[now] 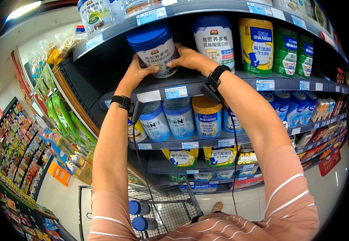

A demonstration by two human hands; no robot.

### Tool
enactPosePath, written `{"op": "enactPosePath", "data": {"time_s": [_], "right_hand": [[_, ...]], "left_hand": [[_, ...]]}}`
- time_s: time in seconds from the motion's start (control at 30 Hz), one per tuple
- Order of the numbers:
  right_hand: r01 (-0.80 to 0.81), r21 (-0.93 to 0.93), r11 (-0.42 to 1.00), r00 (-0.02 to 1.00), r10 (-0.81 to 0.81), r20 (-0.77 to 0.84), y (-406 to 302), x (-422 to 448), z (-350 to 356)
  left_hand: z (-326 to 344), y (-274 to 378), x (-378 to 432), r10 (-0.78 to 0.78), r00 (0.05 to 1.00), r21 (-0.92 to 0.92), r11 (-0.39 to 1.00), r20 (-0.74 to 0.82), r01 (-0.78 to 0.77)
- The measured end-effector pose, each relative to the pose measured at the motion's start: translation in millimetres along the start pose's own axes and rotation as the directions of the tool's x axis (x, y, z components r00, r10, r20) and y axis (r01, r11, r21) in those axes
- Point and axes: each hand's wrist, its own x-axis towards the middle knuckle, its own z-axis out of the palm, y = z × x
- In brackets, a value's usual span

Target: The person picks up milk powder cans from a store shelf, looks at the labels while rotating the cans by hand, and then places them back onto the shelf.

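Observation:
Between my two hands is a white tub of protein powder with a blue lid, tilted to the left at the front of a dark shelf. My left hand grips its lower left side, the thumb across the front. My right hand holds its right side, thumb also on the front label. Whether the tub's base touches the shelf, I cannot tell. Just right of my right hand stands a matching blue-lidded tub, upright. A yellow Nestlé milk powder can and green cans follow along the same shelf.
Price tags line the shelf edges. Below are more milk powder cans and yellow pouches. A wire shopping cart near my body holds blue-lidded containers. Cables hang from both wrist straps. Hanging green packets crowd the left side.

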Motion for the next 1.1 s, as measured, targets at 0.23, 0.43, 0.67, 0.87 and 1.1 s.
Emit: {"op": "enactPosePath", "data": {"time_s": [0.23,0.43,0.67,0.87,1.1], "right_hand": [[0.063,-0.038,0.997,0.998,-0.063,-0.011,3.1,-13.4,-6.6],[0.056,-0.017,0.998,0.998,-0.057,-0.016,2.2,-26.2,-15.8],[-0.047,-0.112,0.993,0.999,0.049,0.017,-6.9,-35.7,-19.3],[-0.093,-0.291,0.952,0.992,0.063,-0.111,-12.4,-42.7,-13.0],[0.267,-0.331,0.905,0.849,-0.383,-0.364,-17.9,-103.6,-5.0]], "left_hand": [[3.6,12.6,-11.1,-0.043,0.999,0.017,0.999,0.005,0.043],[10.7,26.2,-17.3,-0.105,0.994,0.016,0.994,0.027,0.104],[15.1,15.2,-17.9,-0.136,0.99,-0.011,0.991,0.033,0.136],[31.7,16.5,-16.5,-0.197,0.978,-0.007,0.98,0.061,0.198],[32.4,5.7,-21.4,-0.168,0.985,0.146,0.976,0.031,0.162]]}}
